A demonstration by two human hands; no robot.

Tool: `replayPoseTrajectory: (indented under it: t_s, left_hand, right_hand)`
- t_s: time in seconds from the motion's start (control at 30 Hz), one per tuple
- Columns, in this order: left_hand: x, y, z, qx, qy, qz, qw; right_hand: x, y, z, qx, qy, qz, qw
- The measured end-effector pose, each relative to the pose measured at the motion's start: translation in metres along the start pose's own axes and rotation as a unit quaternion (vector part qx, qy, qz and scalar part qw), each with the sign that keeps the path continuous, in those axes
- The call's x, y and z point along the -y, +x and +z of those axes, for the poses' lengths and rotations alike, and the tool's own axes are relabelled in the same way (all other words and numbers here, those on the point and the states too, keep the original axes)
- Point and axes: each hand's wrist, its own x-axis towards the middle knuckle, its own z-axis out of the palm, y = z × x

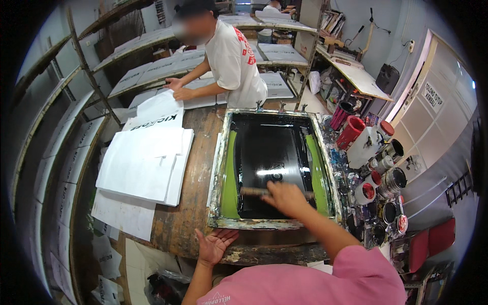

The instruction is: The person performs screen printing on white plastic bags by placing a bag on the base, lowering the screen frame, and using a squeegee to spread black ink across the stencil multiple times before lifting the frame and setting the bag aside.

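A screen printing frame (pixel 217 168) with paint-stained edges lies on the wooden table in front of me. Black ink (pixel 264 145) covers most of its mesh, with green strips (pixel 230 175) showing along both sides. My right hand (pixel 285 197) grips the wooden handle of a squeegee (pixel 252 191), which lies across the ink near the frame's front end. Palm up, my left hand (pixel 217 245) rests at the frame's front left corner, fingers stretched out and holding nothing. Whether its fingertips touch the frame's underside, I cannot tell.
Left of the frame, a stack of white sheets (pixel 137 165) sits on the table (pixel 175 229). A co-worker (pixel 231 66) handles a printed sheet (pixel 160 113) behind it. Racks (pixel 81 63) of printed sheets line the left and back. Paint cans (pixel 392 180) and a red container (pixel 351 132) crowd the right.
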Motion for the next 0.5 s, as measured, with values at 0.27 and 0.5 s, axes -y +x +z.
replayPoseTrajectory:
  t_s: [0.27,0.5]
  left_hand:
    - [-0.015,0.003,0.03,0.036,-0.056,-0.006,0.998]
    - [-0.076,0.049,0.128,0.174,0.098,0.118,0.973]
  right_hand:
    - [0.043,-0.051,-0.056,-0.036,-0.018,-0.026,0.999]
    - [0.05,0.01,-0.154,-0.316,-0.081,-0.037,0.945]
